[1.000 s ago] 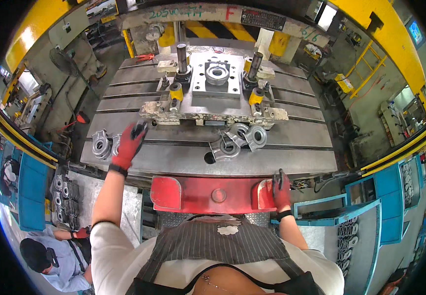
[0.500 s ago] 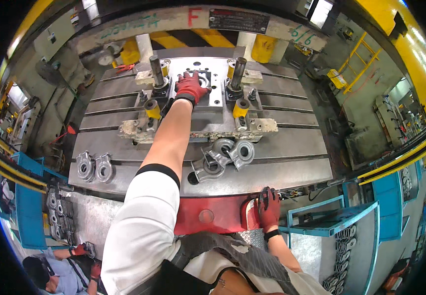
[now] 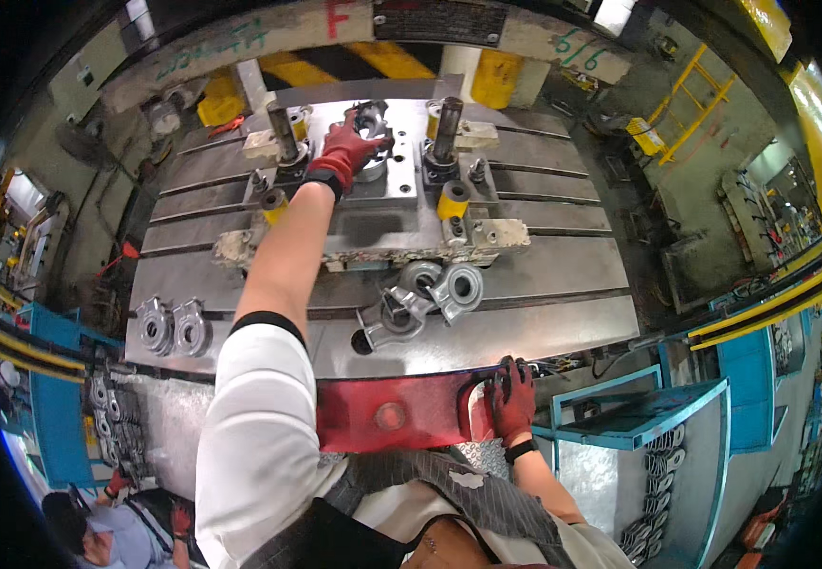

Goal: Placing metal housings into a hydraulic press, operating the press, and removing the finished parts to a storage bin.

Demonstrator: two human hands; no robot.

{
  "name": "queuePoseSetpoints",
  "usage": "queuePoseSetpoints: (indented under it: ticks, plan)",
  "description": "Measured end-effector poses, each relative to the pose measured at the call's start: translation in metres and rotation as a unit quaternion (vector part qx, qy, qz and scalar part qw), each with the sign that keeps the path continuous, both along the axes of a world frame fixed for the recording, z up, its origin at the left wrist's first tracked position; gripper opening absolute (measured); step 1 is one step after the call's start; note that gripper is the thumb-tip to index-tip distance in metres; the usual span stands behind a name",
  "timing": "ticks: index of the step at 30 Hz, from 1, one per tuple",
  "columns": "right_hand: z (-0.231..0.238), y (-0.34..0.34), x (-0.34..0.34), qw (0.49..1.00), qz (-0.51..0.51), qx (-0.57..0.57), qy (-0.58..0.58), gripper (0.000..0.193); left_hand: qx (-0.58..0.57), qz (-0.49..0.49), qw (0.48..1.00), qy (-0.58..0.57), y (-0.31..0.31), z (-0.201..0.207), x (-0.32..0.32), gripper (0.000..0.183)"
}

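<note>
In the middle of the press table, my left hand point(image 3: 346, 152), in a red glove with dark fingertips, is closed around a grey metal ring part point(image 3: 370, 121). The part looks tilted above the bright die plate point(image 3: 401, 142); my fingers hide some of it. Below the hand, a round die seat point(image 3: 371, 173) shows partly. My right hand point(image 3: 515, 400), gloved the same way, rests against the right end of a red panel point(image 3: 363, 417) at the table's front edge. Its fingers point forward, stretched out and holding nothing.
Guide posts point(image 3: 446, 131) and yellow-collared bushings point(image 3: 453, 201) stand around the die. Several ring parts point(image 3: 458, 289) are heaped in front, and two more ring parts point(image 3: 191, 327) lie at left. A blue frame point(image 3: 638, 422) stands at right. A co-worker point(image 3: 126, 531) is at lower left.
My left hand has shifted slightly, and the ring part now shows tilted in it with the die seat visible below. My right hand stays put. The view has swung a little.
</note>
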State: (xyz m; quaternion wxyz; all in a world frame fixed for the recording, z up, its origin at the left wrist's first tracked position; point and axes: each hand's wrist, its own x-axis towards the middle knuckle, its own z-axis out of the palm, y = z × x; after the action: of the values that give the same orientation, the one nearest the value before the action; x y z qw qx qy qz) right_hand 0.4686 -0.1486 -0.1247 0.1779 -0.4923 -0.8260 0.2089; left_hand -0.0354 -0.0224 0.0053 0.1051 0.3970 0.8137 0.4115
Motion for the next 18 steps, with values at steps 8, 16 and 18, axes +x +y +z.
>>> queuePoseSetpoints:
  ticks: [8, 16, 18]
  plan:
    - [-0.018, 0.002, 0.006, 1.000, 0.008, 0.019, -0.007, 0.053, 0.298, -0.320, 0.530, -0.726, -0.186, 0.059, 0.079, 0.070]
    - [-0.024, -0.002, 0.006, 0.998, 0.022, 0.052, 0.002, 0.043, 0.320, -0.141, 0.802, -0.485, -0.338, 0.020, 0.049, 0.062]
    - [-0.029, 0.005, 0.004, 0.997, 0.051, 0.055, -0.001, 0.043, 0.192, 0.011, 0.977, -0.093, -0.383, -0.060, -0.020, 0.069]
